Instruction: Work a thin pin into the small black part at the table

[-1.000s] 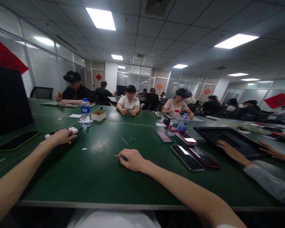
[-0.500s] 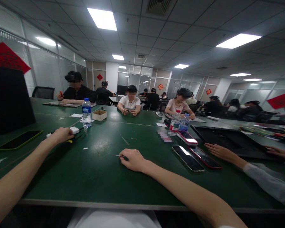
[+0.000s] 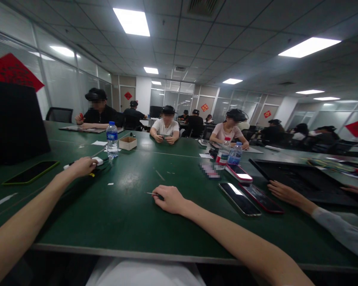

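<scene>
My left hand [image 3: 85,167] reaches to a white object [image 3: 98,161] like a power strip at the left of the green table [image 3: 125,214]; its fingers are bent over the near side, and what they grip is hidden. Dark cables and a small yellow piece [image 3: 91,174] lie by the fingers. Resting on the table in the middle, my right hand [image 3: 168,198] pinches a thin, pale stick-like object [image 3: 149,193] that points left. A small white scrap [image 3: 110,184] lies between the hands.
A water bottle [image 3: 112,141] and an open box [image 3: 128,143] stand beyond my left hand. Phones [image 3: 240,198] and two bottles are to the right. Another person's hands hold a black tray [image 3: 304,180]. A green-edged phone [image 3: 31,172] lies left. People sit across the table.
The view has shifted slightly, so most things appear a little further right. My left hand has moved slightly closer over the white object. My right hand keeps its pinch on the thin object.
</scene>
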Available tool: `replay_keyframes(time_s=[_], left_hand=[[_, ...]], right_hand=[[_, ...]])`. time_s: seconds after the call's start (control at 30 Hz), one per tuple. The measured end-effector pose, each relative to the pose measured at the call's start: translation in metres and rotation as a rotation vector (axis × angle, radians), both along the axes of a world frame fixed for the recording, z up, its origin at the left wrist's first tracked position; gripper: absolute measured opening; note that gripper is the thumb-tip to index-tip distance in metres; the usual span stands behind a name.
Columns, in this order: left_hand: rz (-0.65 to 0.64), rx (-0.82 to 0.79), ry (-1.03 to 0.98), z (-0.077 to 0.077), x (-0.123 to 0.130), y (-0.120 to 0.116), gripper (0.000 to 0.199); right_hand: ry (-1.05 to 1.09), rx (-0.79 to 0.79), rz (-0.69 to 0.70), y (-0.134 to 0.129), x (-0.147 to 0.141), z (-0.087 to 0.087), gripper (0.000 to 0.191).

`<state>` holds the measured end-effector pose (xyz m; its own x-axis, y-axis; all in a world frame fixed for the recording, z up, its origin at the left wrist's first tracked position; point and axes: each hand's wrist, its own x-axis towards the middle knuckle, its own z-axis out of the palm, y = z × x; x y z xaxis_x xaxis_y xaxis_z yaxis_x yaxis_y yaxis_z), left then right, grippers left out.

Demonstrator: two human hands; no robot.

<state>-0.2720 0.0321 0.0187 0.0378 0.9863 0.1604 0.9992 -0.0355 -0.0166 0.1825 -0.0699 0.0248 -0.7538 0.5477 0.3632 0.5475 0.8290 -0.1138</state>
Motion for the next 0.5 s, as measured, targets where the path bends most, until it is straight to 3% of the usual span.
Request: replay_keyframes(time_s=[0.17,0.5], left_hand=[[0.011,0.046,-0.002,0.0012,-0.0011,-0.0009,0.040],[-0.103,0.095,-0.057,0.0051,-0.0001,-0.0040,0.032]], right_hand=[[0.009,0.004,0.006,0.0016,-0.0006,-0.0022,0.017],[0.009,0.004,0.009,0.0029,-0.0001,-0.0026,0.019]])
